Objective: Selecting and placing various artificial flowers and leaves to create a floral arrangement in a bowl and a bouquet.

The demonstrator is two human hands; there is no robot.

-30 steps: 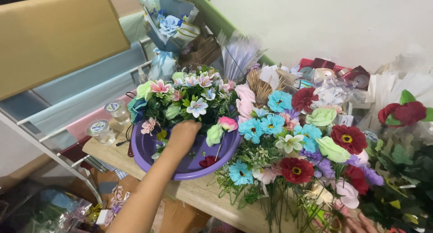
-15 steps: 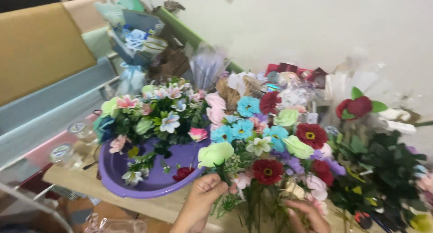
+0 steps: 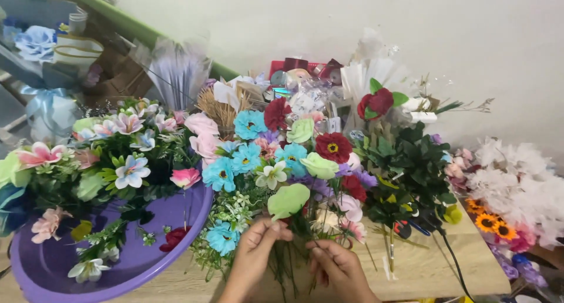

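My left hand (image 3: 256, 248) pinches the stem of a pale green artificial rose (image 3: 288, 200), held just under its bloom. My right hand (image 3: 339, 266) grips the stems of a mixed bouquet (image 3: 282, 153) of blue, red, pink and green artificial flowers beside it. Both hands meet low in the middle of the view, over the wooden table (image 3: 429, 268). To the left lies a purple plastic basin (image 3: 147, 244) with more artificial flowers and leaves piled in it.
Dark green foliage (image 3: 411, 162) and a red rose (image 3: 376, 103) stand at right, white feathery flowers (image 3: 517, 174) and small sunflowers (image 3: 493, 224) beyond. Ribbons and wrapping paper (image 3: 176, 68) crowd the back by the wall. A black cable (image 3: 452, 256) hangs off the table edge.
My left hand left the purple basin with a green rose and brought it right to the bouquet. My right hand has come into view at the stems. The view shifted right.
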